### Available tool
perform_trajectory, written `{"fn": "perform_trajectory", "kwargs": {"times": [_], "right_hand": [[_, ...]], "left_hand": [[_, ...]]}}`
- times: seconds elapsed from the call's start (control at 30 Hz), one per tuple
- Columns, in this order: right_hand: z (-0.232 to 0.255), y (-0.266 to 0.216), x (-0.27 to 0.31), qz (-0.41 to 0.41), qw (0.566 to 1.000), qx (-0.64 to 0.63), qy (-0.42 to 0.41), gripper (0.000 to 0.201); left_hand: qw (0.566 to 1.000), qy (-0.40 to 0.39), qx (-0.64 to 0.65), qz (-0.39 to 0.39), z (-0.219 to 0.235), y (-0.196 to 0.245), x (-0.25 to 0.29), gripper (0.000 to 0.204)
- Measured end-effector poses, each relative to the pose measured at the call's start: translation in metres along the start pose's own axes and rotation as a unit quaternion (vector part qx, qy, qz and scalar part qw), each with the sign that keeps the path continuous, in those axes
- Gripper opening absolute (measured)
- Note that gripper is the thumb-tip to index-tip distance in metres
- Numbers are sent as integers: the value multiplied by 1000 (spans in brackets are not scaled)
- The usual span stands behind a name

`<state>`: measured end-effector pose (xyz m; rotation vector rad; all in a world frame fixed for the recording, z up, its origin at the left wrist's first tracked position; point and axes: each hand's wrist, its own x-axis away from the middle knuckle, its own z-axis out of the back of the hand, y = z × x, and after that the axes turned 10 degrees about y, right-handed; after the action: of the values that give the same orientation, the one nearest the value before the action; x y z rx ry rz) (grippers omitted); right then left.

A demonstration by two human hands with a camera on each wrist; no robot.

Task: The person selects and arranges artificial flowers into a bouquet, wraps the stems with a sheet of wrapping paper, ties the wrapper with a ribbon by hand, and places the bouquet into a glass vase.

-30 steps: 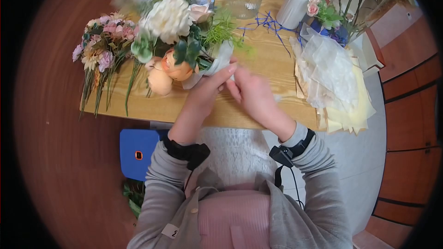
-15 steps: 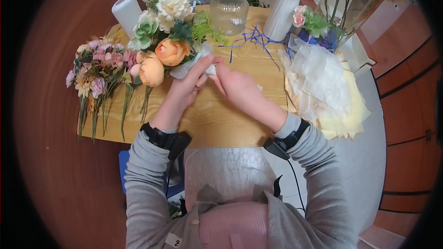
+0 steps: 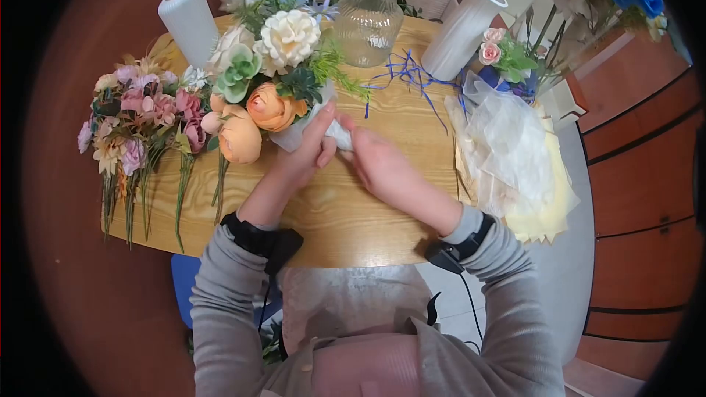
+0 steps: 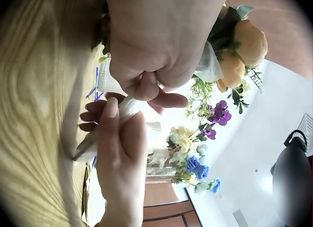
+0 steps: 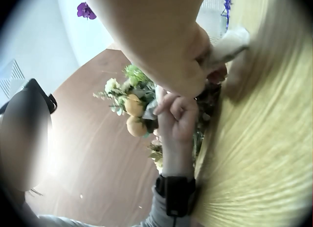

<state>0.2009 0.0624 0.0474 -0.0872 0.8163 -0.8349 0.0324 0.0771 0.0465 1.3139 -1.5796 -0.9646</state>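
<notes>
The left hand (image 3: 303, 148) grips a bouquet by its stems, which are wrapped in white tissue (image 3: 293, 134). Cream, blue and orange flowers (image 3: 240, 140) fan out beyond that hand, towards the upper left. Fingers of the right hand (image 3: 382, 169) pinch the wrapped stem end (image 3: 339, 135) just beside the left hand. In the left wrist view the right thumb lies along the white wrapping (image 4: 130, 107). The wrapped end (image 5: 232, 45) sticks out past the right hand (image 5: 195, 55) in the right wrist view.
Loose pink and cream flowers (image 3: 140, 117) lie at the table's left. White vases (image 3: 190, 26) (image 3: 462, 33), a glass vase (image 3: 368, 22) and tangled blue ribbon (image 3: 412, 70) stand or lie behind. White and yellow sheets (image 3: 507, 147) are stacked at the right edge.
Compared with a second ago, both hands and the bouquet appear lower and further left in the head view, which has itself shifted. The two hands still hold the wrapped stems.
</notes>
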Motion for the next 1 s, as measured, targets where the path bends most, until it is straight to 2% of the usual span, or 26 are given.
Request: {"fn": "perform_trajectory", "kwargs": {"times": [0.1,0.13,0.17,0.2,0.23,0.37,0.43,0.5,0.57,0.63,0.7,0.73,0.8,0.83,0.9,0.93,1.0], "right_hand": [[28,11,-11,-31,992,-55,-113,26],[35,20,-16,-31,991,-53,-116,26],[43,24,-24,-74,993,-48,-76,23],[49,31,-32,-117,992,-43,-36,21],[50,46,-39,-116,992,-42,-37,21],[37,94,-61,-88,995,14,-41,17],[24,107,-64,-78,994,50,-55,14],[5,121,-61,6,999,51,7,10],[-1,131,-61,13,999,50,9,12],[2,140,-66,20,999,49,10,13],[18,132,-78,38,992,100,70,13],[28,124,-82,39,992,99,70,13],[55,94,-91,-145,977,-19,158,12],[64,90,-95,-145,977,-19,158,12],[82,86,-101,-151,935,-214,237,15],[90,82,-102,-151,935,-213,239,15],[101,76,-105,-184,892,-319,261,15]], "left_hand": [[999,-9,36,18,4,10,1,25],[998,-11,50,30,5,15,2,23],[998,-10,53,30,4,18,3,23],[999,-7,33,22,1,20,4,27],[1000,-4,13,13,0,21,4,33],[1000,-12,20,-8,3,18,4,30],[995,-41,87,-5,8,14,2,12],[995,-40,94,-3,9,14,0,12],[994,-39,100,1,11,12,-1,12],[992,-45,114,22,14,12,-3,13],[992,-41,115,18,12,13,-2,14],[992,-37,116,14,11,14,-1,14],[992,-34,117,13,10,14,-1,15],[993,-31,117,11,9,14,-1,15],[993,-27,111,11,8,14,0,16],[994,-22,104,11,8,15,0,16],[994,-22,107,15,7,15,1,18]]}}
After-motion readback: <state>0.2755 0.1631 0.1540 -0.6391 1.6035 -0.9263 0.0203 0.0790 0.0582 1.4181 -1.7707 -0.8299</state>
